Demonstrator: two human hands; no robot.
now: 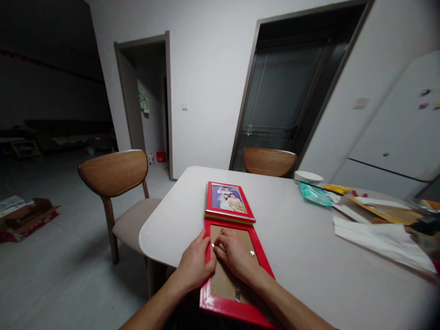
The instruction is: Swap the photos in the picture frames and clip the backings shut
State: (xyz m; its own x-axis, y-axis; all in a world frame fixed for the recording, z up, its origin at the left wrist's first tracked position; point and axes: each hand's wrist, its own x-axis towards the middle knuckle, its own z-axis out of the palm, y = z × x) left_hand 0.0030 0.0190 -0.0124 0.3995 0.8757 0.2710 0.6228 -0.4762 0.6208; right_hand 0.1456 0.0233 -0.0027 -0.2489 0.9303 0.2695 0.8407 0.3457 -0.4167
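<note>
A red picture frame (pixel 237 302) lies face down on the white table (pixel 302 256), its brown backing board upward. My left hand (pixel 196 263) rests on the frame's left edge with fingers curled, fingertips at a small metal tab (pixel 213 245). My right hand (pixel 237 254) lies on the backing board, fingers bent and pressing near the same tab. Another metal tab (pixel 252 252) shows by my right hand. Beyond lies a small stack of red frames (pixel 228 201), the top one showing a photo of people.
Two wooden chairs stand at the table, one at the left (pixel 117 183), one at the far side (pixel 270 161). A white bowl (pixel 308 177), a teal packet (pixel 314 194), envelopes and white paper (pixel 381 240) lie on the right. A cardboard box (pixel 27 217) sits on the floor.
</note>
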